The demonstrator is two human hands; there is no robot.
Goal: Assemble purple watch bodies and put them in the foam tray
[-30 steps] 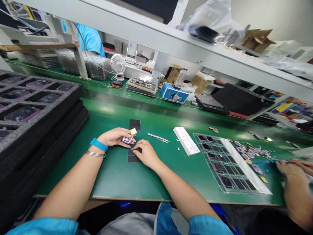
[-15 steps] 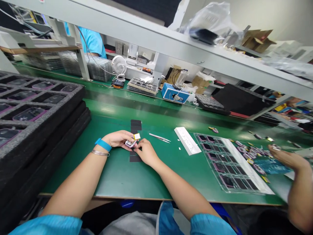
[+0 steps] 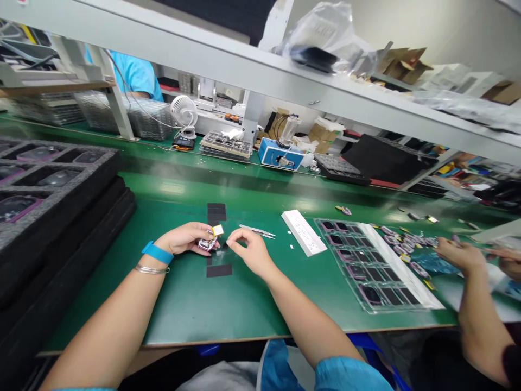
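Observation:
My left hand (image 3: 185, 239) is closed around a small purple-rimmed electronic unit (image 3: 207, 244) with its inner parts exposed. A yellow-edged, white-faced battery (image 3: 218, 230) sticks up from it. My right hand (image 3: 251, 251) is just right of the unit, apart from it, with thumb and forefinger pinched together. A tiny dark bit shows at those fingertips, too small to name. Dark rectangular pieces lie on the green bench, one black piece (image 3: 216, 212) beyond my hands and one dark strip (image 3: 218, 270) nearer me. Behind my right hand lie metal tweezers (image 3: 258, 232).
Right of the tweezers lies a white block (image 3: 304, 233), then a clear tray (image 3: 345, 271) of dark screens. A co-worker's hand (image 3: 459, 254) works beyond it near a heap of small units (image 3: 411, 239). Black foam trays (image 3: 101, 168) are stacked at left; a fan (image 3: 184, 111) stands behind.
My right hand has drawn away from the unit to the right, its fingertips still pinched. The view has shifted slightly. The co-worker's hand has turned, and a second hand shows at the right edge.

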